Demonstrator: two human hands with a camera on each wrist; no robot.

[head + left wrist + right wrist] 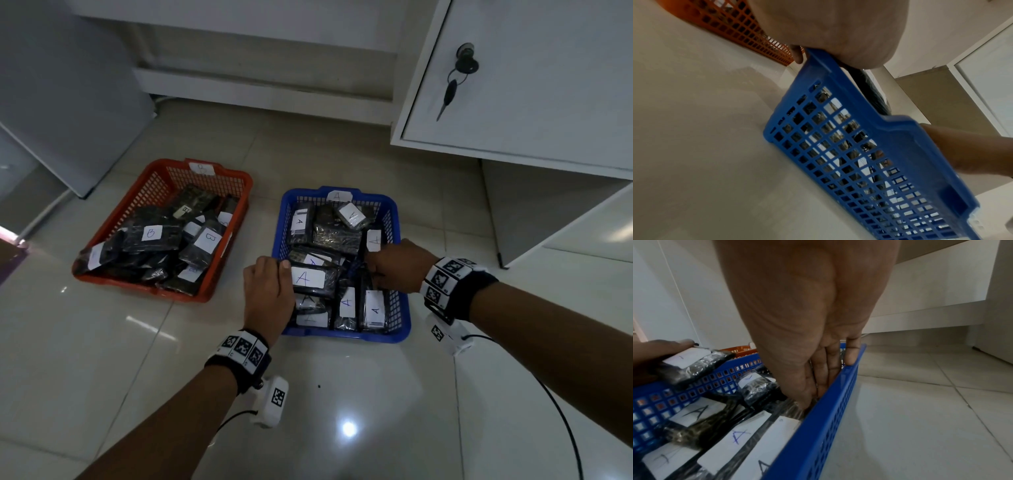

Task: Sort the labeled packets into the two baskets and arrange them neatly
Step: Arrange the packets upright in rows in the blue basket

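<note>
A blue basket (pixel 349 337) marked A stands on the floor, filled with several black packets bearing white A labels. To its left a red basket (pixel 144 192) holds several packets labelled B. My left hand (pixel 274 279) grips one A packet (pixel 308 278) over the blue basket's left rim, thumb on top. My right hand (pixel 376 269) reaches into the blue basket near its right wall. In the right wrist view its fingers (pixel 824 376) are straight, pushed down between the packets and the wall (pixel 818 418). The left wrist view shows the blue basket's wall (pixel 859 154) from outside.
A white cabinet (pixel 531 85) with a key (pixel 450 92) hanging in its lock stands at the back right. A grey panel (pixel 61 85) leans at the left. Glossy floor tiles (pixel 102 342) surround the baskets. A black cable (pixel 565 428) trails from my right wrist.
</note>
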